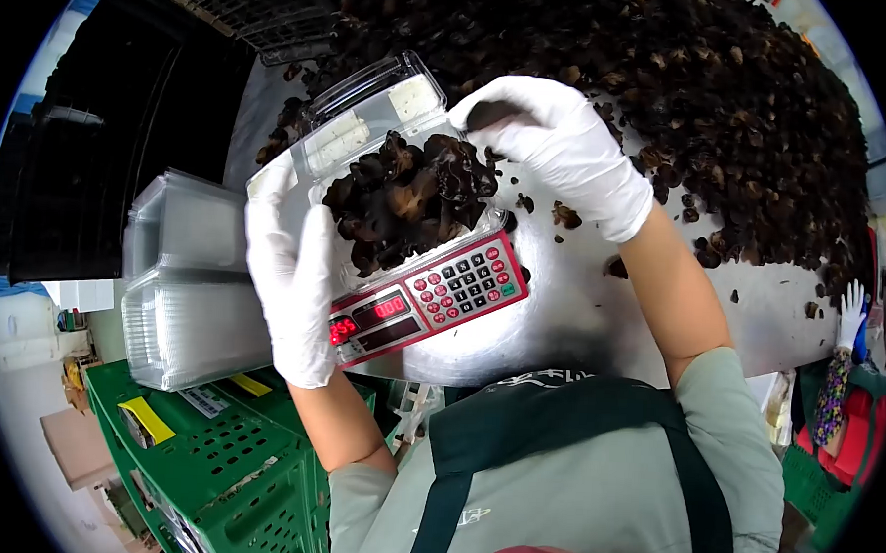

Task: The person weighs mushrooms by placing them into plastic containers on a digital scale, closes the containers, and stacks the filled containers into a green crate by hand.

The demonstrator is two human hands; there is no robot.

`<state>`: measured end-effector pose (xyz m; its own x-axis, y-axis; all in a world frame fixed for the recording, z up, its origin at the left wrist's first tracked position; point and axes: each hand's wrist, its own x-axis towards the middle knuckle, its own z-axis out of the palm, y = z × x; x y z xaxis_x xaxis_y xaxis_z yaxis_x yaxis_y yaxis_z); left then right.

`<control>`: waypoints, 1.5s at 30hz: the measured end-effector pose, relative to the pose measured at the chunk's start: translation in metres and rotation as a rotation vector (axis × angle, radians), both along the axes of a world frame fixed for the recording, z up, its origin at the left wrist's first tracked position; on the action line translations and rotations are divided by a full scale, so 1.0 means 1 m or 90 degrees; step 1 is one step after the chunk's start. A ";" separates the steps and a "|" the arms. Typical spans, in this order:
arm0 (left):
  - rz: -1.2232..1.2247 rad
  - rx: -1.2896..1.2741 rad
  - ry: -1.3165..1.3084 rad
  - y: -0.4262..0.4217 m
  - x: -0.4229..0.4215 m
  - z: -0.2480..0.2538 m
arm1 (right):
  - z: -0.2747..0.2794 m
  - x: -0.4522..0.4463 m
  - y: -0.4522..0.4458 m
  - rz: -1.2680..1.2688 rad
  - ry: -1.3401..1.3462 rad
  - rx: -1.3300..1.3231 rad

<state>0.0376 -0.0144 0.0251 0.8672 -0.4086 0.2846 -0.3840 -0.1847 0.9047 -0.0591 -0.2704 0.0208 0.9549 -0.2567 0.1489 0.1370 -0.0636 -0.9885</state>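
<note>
A clear plastic clamshell box [365, 140] with its lid raised sits on a red-framed digital scale [467, 283], whose display glows red. Dark wood ear mushrooms [407, 201] are heaped in the box. My left hand [293, 270], in a white glove, grips the box's left side, with the thumb in front and the fingers at the lid's edge. At the box's upper right is my gloved right hand [567, 153], its fingers curled round a dark wood ear mushroom [494, 114].
A big pile of wood ears [726, 131] covers the metal table [580, 312] at the back and right. Nested clear boxes [194, 325] stand at the left above green crates [246, 476]. Another person's gloved hand [852, 314] shows at far right.
</note>
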 end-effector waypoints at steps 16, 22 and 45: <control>0.056 -0.030 -0.157 0.005 0.052 0.038 | 0.003 -0.019 0.008 -0.022 0.042 -0.355; 0.014 0.007 -0.050 -0.009 0.107 0.028 | 0.002 -0.001 0.012 -0.056 -0.006 -0.471; 0.056 0.385 -0.139 -0.017 0.169 -0.018 | 0.016 0.016 -0.020 0.048 0.103 -0.028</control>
